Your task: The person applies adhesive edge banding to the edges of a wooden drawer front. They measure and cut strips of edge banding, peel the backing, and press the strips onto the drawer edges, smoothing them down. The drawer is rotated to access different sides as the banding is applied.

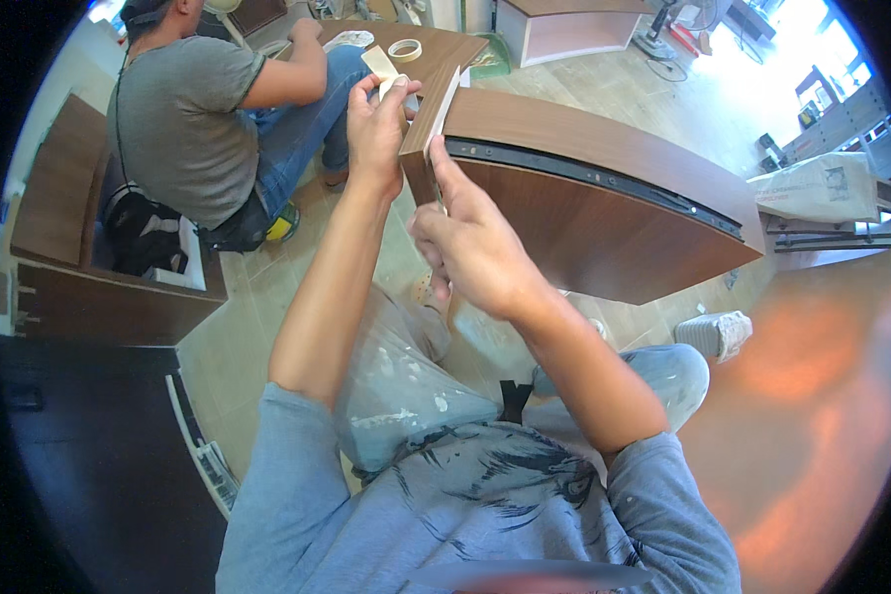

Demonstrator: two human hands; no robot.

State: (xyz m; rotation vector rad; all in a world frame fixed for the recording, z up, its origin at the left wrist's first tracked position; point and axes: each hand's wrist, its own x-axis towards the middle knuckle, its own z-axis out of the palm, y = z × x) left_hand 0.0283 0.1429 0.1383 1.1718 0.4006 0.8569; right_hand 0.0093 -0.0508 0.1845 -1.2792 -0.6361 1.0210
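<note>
Pressing pale edge tape [444, 104] onto the brown wood panel's [604, 213] corner, my left hand [376, 124] pinches the tape, my right hand [470, 243] grips the panel edge; most tape still hangs loose.

Smooth wood-grain laminate panel [604, 198], black metal rail [594, 173], pale paper-like strip [379, 65].

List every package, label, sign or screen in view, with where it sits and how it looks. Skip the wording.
Large whitish sack with dark print: far right, lying on metal framing, bulging and rectangular.
Small white ribbed bundle: on the floor under the brown wooden panel, lumpy; contents cannot be told.
No signs or screens show.
</note>
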